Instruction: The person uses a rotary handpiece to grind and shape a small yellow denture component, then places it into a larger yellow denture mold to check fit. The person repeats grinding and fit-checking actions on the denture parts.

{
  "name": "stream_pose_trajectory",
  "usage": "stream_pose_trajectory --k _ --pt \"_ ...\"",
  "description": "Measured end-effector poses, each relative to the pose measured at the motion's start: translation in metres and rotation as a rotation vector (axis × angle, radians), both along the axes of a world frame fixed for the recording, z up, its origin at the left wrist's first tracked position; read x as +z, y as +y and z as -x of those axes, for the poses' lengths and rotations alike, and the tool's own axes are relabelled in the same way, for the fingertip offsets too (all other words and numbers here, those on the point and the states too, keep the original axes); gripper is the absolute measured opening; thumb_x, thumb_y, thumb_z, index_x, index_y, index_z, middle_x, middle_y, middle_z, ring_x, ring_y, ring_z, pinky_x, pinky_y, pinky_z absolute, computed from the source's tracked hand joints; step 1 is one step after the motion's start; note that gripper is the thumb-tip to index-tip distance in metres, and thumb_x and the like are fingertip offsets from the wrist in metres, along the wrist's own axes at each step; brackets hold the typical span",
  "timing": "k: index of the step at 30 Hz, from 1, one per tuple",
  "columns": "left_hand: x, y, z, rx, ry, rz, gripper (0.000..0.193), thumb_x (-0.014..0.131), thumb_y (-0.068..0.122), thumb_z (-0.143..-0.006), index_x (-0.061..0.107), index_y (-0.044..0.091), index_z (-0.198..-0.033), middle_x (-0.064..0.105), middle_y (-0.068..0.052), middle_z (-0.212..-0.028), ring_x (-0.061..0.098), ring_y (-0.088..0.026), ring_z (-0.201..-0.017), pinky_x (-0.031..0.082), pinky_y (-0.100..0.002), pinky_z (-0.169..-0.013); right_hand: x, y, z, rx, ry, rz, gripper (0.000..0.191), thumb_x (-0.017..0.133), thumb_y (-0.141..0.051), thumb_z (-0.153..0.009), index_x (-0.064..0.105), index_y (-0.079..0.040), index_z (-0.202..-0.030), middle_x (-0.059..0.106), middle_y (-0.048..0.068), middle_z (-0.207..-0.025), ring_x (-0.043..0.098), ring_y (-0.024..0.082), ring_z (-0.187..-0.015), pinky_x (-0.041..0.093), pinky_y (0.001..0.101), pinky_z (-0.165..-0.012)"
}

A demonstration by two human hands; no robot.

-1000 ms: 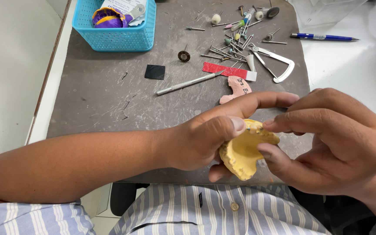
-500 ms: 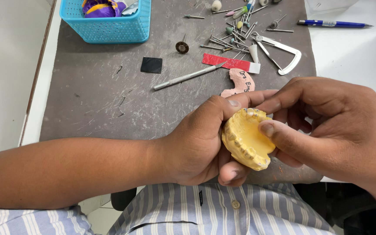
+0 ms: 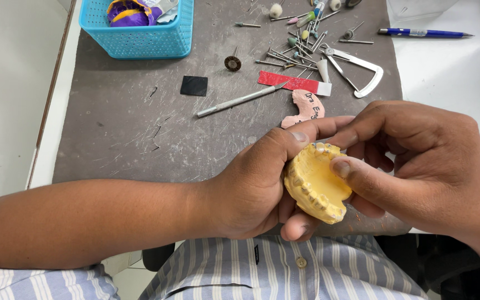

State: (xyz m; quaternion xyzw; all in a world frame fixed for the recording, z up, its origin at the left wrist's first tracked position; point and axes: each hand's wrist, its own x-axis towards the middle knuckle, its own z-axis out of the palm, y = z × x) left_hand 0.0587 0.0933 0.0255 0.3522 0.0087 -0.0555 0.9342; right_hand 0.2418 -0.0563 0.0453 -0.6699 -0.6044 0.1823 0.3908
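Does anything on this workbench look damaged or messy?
The grey mat is scored with cuts and scratches near its middle. Small burs and rotary tools lie scattered loosely at the top rather than in a holder. The yellow dental cast, held by both hands, looks whole.

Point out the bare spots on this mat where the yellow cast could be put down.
The widest bare patch of the grey mat lies below the blue basket and left of the black square and the scalpel. It is crowded at the top right: burs, the metal caliper, the red strip and the pink piece. The left hand and right hand hold the yellow cast.
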Motion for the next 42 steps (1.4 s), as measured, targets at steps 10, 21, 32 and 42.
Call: stream_pose_trajectory --k 10,21,32,42 --pt "-0.008 0.003 -0.001 -0.051 -0.043 0.031 0.074 0.025 0.038 -0.111 0.012 -0.002 -0.172 0.067 -0.029 -0.116 0.059 -0.009 -0.062 0.055 -0.025 -0.066 -0.001 0.001 0.000 0.016 -0.026 -0.012 0.020 0.079 -0.017 -0.084 0.074 -0.001 -0.095 0.068 0.003 -0.075 0.059 0.000 -0.051 0.041 0.0150 -0.041" --pt "-0.003 0.006 0.003 -0.030 -0.178 -0.239 0.074 0.028 0.045 -0.112 0.014 -0.002 -0.167 0.065 -0.029 -0.114 0.057 -0.008 -0.063 0.054 -0.023 -0.060 0.003 0.002 0.003 0.077 -0.054 -0.149 0.021 0.078 -0.020 -0.083 0.071 -0.002 -0.093 0.072 0.001 -0.079 0.061 0.000 -0.057 0.040 0.0153 -0.047" --pt "0.008 0.000 0.009 0.019 -0.302 -0.457 0.083 0.031 0.061 -0.114 0.006 0.002 -0.167 0.047 -0.021 -0.149 0.062 -0.012 -0.096 0.054 -0.024 -0.067 0.007 0.003 0.004 0.086 -0.198 -0.258 0.030 0.083 -0.026 -0.076 0.070 -0.001 -0.089 0.070 0.005 -0.074 0.060 0.009 -0.062 0.043 0.0196 -0.051" --pt "0.001 -0.007 0.012 0.198 -0.444 -0.860 0.073 0.034 0.047 -0.117 0.001 0.005 -0.167 0.049 -0.010 -0.129 0.057 -0.007 -0.108 0.051 -0.019 -0.099 0.014 0.006 0.003 0.176 -0.372 -0.436 0.029 0.083 -0.007 -0.077 0.069 0.002 -0.100 0.068 0.017 -0.095 0.072 0.022 -0.085 0.060 0.0303 -0.071"
